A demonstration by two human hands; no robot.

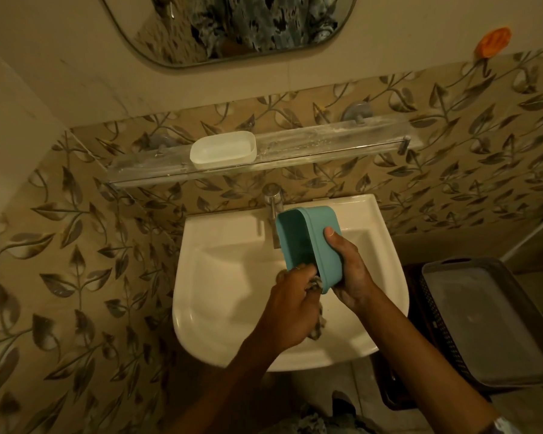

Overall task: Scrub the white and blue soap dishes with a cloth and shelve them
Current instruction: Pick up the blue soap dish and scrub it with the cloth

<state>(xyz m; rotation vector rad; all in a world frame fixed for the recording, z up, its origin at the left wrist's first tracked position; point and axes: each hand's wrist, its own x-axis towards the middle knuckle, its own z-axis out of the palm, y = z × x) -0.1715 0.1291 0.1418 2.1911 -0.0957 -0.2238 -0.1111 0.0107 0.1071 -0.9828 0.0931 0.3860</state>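
Observation:
Over the white sink (220, 311) my right hand (351, 270) grips the blue soap dish (314, 245) from its outer side, thumb across its bottom, the open side turned left. My left hand (292, 305) holds a crumpled grey cloth (317, 324) and presses it into the near end of the blue dish. The white soap dish (223, 149) stands upright on the clear wall shelf (326, 142), left of the shelf's middle.
A chrome tap (273, 198) rises behind the blue dish. A dark basket with a grey tray (483, 321) stands right of the sink. A mirror (232, 23) hangs above, and an orange item (492, 41) sticks on the wall at upper right.

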